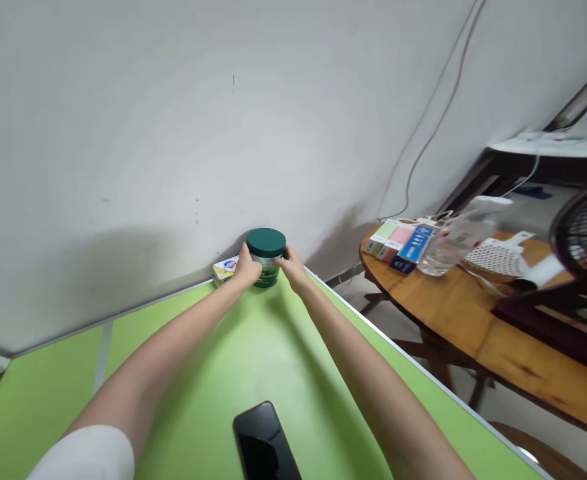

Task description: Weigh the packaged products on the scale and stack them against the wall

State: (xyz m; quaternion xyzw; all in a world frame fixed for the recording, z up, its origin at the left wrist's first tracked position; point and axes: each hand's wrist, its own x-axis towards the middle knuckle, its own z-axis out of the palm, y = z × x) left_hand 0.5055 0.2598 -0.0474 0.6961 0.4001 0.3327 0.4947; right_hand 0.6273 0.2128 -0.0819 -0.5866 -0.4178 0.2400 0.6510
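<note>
A clear jar with a dark green lid (pixel 266 243) stands at the far corner of the green table (pixel 273 347), close to the wall. My left hand (pixel 247 268) is wrapped round its left side and my right hand (pixel 289 265) presses on its right side, so both hands grip the jar. A small yellow and white box (pixel 223 269) lies just left of the jar, behind my left hand.
A black phone (pixel 264 440) lies face up near me on the green table. To the right stands a round wooden table (pixel 473 320) with coloured boxes (pixel 401 243), a plastic bottle (pixel 448 243), a white perforated object and cables. A fan grille (pixel 586 230) shows at far right.
</note>
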